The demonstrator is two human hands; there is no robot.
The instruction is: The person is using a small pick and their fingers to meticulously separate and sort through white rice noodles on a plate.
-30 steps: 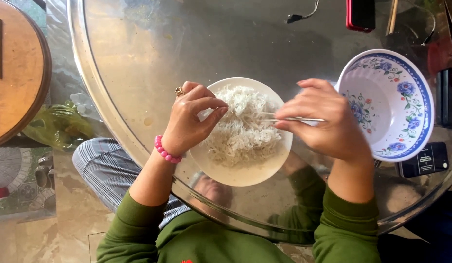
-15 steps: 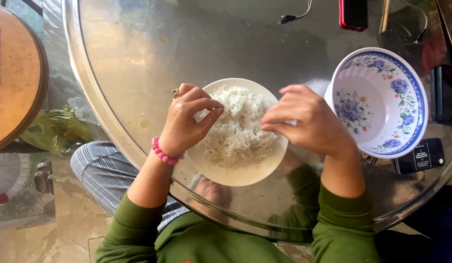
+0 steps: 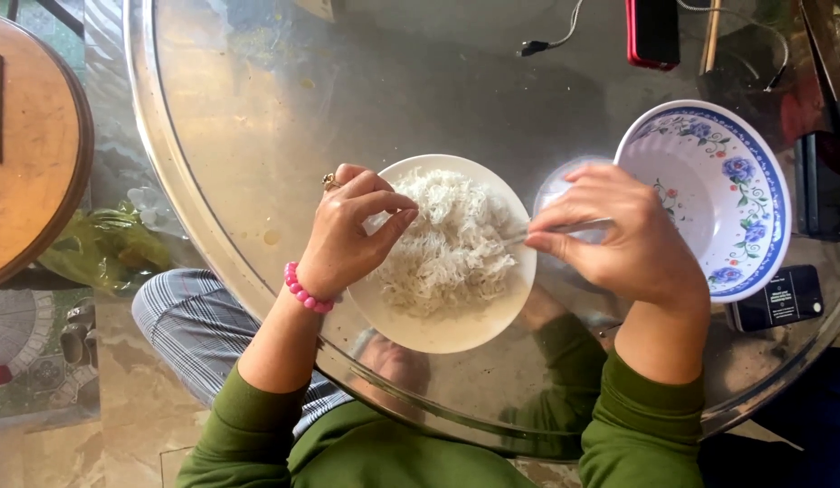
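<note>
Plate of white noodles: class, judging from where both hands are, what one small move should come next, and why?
Probably draw the fork through the noodles. The right hand holds it with its tip at the heap's edge, while the left hand rests on the plate rim, its fingers at the strands, seemingly steadying it.

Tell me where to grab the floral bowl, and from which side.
Take the floral bowl by its blue-patterned rim on the far right edge, pinching over the lip. It sits upright and looks empty; the right hand with the metal utensil covers its left rim, so that side is blocked.
</note>
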